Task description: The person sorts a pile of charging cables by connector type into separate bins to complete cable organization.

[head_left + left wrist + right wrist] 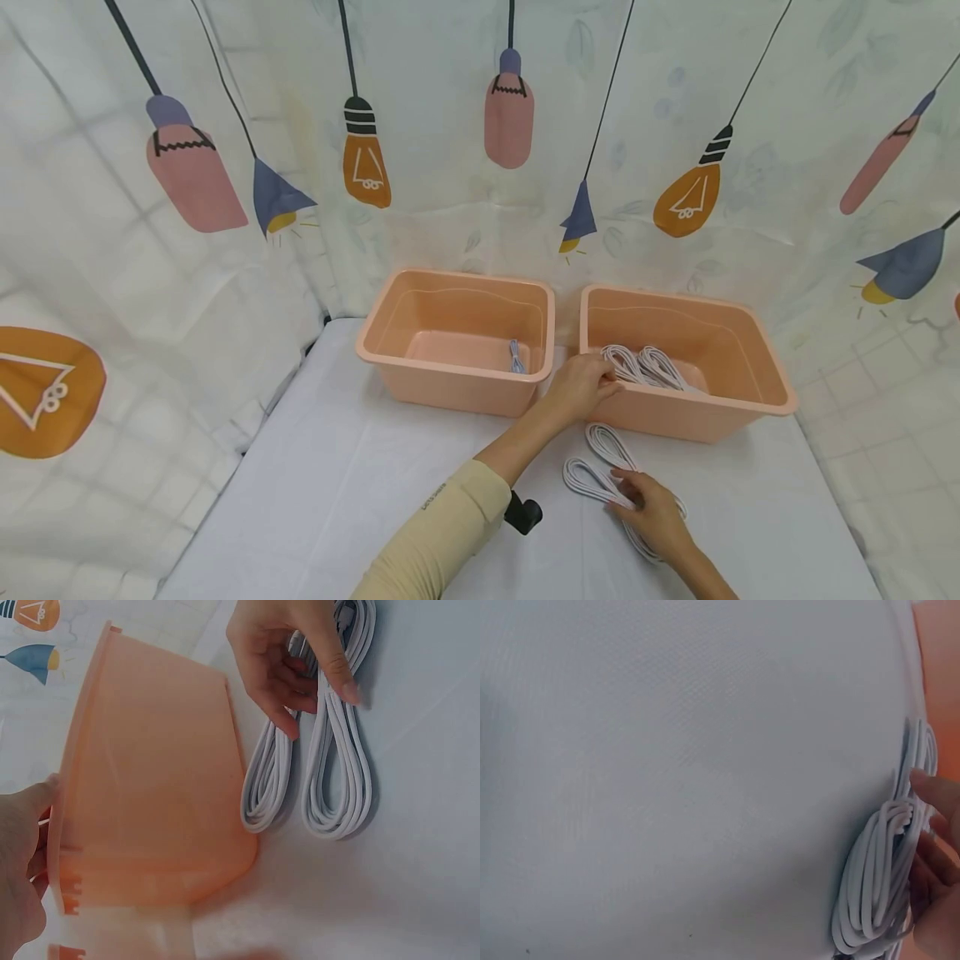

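My left hand [585, 387] grips the near left corner of the right peach plastic bin [675, 415]; in the left wrist view the thumb lies on the rim and the fingers bend behind it. Two bundled white cables [588, 482] lie side by side on the table in front of that bin. Over them is my right hand [651, 512], its thumb and fingers on either side of the nearer bundle, pinching it. The farther bundle [266, 787] lies beside the fingers. Inside the right bin are more white cable bundles [648, 367].
A second peach bin [450, 390] stands to the left, with a small light-blue cable bundle [516, 357] in it. A black object [523, 512] shows beside the left sleeve. White cloth covers the table [337, 492]; a patterned curtain [450, 100] hangs behind the bins.
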A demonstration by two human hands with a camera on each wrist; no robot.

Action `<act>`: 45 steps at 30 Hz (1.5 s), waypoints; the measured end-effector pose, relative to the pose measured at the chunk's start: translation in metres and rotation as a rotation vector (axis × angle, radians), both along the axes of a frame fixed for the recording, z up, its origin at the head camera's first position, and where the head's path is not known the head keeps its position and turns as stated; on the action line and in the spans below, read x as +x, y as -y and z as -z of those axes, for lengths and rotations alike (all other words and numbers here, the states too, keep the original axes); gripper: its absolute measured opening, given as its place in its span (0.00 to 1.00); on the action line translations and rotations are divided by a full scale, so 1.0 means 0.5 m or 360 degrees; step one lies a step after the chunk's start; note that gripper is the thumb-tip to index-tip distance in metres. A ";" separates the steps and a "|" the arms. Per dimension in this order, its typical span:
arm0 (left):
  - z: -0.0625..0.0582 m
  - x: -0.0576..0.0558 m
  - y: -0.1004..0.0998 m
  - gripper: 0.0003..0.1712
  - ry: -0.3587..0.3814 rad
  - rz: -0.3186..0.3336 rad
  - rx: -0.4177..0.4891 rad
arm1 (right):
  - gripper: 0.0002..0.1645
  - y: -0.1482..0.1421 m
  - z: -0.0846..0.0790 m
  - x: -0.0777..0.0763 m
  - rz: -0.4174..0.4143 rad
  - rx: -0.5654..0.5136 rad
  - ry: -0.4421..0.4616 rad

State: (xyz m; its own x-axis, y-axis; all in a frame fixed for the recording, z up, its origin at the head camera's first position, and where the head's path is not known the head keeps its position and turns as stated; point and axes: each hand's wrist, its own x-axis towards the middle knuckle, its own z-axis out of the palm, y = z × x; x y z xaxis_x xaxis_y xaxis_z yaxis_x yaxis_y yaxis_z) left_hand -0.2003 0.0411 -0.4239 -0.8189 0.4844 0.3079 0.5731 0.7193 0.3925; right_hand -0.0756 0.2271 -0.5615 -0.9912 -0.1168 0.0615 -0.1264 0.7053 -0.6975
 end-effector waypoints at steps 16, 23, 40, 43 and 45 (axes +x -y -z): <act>0.003 -0.004 -0.003 0.10 0.0012 -0.0003 -0.0024 | 0.20 0.000 -0.007 -0.010 -0.0090 0.0059 0.0093; 0.003 -0.004 -0.003 0.10 0.0018 0.0005 -0.0021 | 0.20 -0.011 -0.021 -0.004 -0.0158 0.0048 0.0053; 0.008 -0.005 -0.001 0.09 0.0022 0.0044 0.0064 | 0.23 -0.056 -0.070 0.011 -0.0250 0.0112 -0.0254; 0.008 -0.004 0.000 0.09 0.0053 0.0042 0.0108 | 0.24 -0.068 -0.079 0.010 -0.0250 0.0139 -0.0331; 0.007 -0.003 0.001 0.09 0.0072 0.0037 0.0140 | 0.24 -0.075 -0.086 0.009 -0.0255 0.0153 -0.0370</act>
